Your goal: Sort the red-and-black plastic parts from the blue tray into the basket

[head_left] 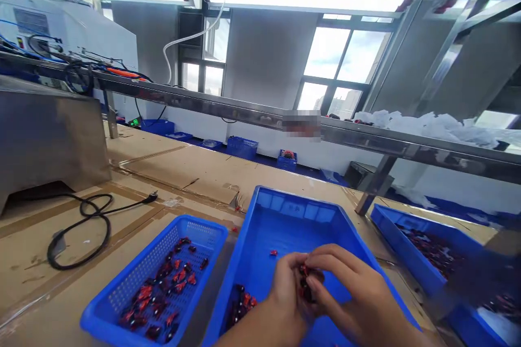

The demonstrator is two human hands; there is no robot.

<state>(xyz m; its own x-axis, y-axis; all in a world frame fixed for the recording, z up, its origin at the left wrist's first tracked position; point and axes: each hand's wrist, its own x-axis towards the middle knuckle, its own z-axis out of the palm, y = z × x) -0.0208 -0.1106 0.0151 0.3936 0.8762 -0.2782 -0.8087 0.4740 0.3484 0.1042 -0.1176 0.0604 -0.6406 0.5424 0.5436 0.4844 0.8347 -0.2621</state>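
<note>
Over the large blue bin (301, 201), my left hand (284, 293) is closed around small dark red and black plastic-looking parts (305, 284). My right hand (353, 286) meets it from the right, thumb and fingers curled in a pinch on the same parts. Those fingers partly cover the parts, so their exact kind cannot be made out. Beneath my left wrist, more red and black parts (243, 303) lie in the bin. A single red piece (273, 252) rests on the bin's floor beyond my hands.
Left of the bin stands a perforated blue basket (205, 223) with many similar parts. Another blue bin (423, 222) holding dark red pieces is at the right. A black power cord (106, 222) lies on the cardboard-covered table (163, 160). A metal shelf rail (228, 110) crosses above.
</note>
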